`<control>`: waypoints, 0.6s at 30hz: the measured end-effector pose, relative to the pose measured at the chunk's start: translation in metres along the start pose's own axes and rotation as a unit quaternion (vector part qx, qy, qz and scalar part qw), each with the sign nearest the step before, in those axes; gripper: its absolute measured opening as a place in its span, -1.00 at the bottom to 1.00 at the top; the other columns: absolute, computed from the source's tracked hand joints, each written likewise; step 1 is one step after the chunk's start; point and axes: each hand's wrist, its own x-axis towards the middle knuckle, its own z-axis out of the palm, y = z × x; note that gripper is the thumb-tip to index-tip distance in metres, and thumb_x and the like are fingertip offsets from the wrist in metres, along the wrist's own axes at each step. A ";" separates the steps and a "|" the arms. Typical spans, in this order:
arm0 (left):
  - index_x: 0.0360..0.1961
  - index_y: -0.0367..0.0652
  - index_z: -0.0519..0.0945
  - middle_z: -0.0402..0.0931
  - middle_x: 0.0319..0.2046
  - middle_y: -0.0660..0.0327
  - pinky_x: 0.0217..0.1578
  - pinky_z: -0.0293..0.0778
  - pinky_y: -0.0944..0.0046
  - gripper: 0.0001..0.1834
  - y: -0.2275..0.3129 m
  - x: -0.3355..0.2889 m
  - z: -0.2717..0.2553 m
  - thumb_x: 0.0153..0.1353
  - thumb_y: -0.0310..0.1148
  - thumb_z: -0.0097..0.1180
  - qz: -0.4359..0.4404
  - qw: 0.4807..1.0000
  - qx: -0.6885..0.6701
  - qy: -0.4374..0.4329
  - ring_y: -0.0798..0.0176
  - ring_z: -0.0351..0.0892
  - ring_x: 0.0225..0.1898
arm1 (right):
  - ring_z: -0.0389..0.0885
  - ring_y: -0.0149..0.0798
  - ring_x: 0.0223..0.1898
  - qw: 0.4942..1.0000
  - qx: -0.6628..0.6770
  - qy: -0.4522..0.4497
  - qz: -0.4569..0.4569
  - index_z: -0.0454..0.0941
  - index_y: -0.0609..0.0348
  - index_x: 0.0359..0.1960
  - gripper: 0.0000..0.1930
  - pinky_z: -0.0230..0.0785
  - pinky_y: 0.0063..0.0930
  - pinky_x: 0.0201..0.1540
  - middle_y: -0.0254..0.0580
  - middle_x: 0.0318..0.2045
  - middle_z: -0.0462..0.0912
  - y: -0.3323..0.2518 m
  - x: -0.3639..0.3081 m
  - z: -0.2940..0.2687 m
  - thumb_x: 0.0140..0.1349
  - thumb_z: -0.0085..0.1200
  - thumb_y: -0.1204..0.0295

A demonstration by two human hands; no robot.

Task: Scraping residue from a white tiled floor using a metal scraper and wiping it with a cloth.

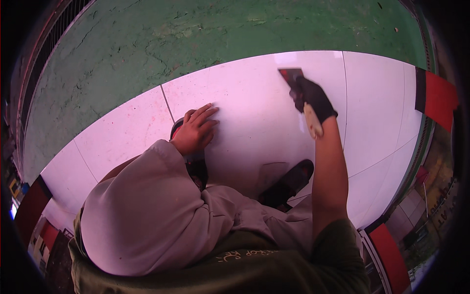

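My right hand (pixel 314 98), in a black glove, grips a scraper (pixel 292 73) with a wide dark metal blade. The scraper's pale wooden handle sticks out below the palm toward my wrist. Its blade is over the white tile floor (pixel 249 112), near the tiles' far edge; whether it touches cannot be told. My left hand (pixel 197 128) is bare, with its fingers stretched out, and holds nothing. It hangs beyond my bent left knee, above a black and red shoe (pixel 176 128) that it partly hides.
Dark joint lines divide the white tiles. Beyond their curved edge lies a cracked green surface (pixel 147 54). My right shoe (pixel 293 180) rests on the tiles near my right forearm. Red and black panels (pixel 438 98) stand at the right side.
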 end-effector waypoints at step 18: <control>-0.16 -0.12 0.52 0.26 0.15 0.13 0.08 0.14 -0.03 -0.68 0.001 0.007 0.000 -0.03 -0.44 0.14 0.018 1.000 0.025 -0.004 0.07 0.15 0.26 | 0.22 -0.54 -0.77 0.995 0.073 0.064 0.009 0.36 0.09 -0.37 -0.81 0.06 -0.68 -0.75 -0.35 -0.67 0.39 0.014 0.012 -0.004 0.24 -0.10 0.24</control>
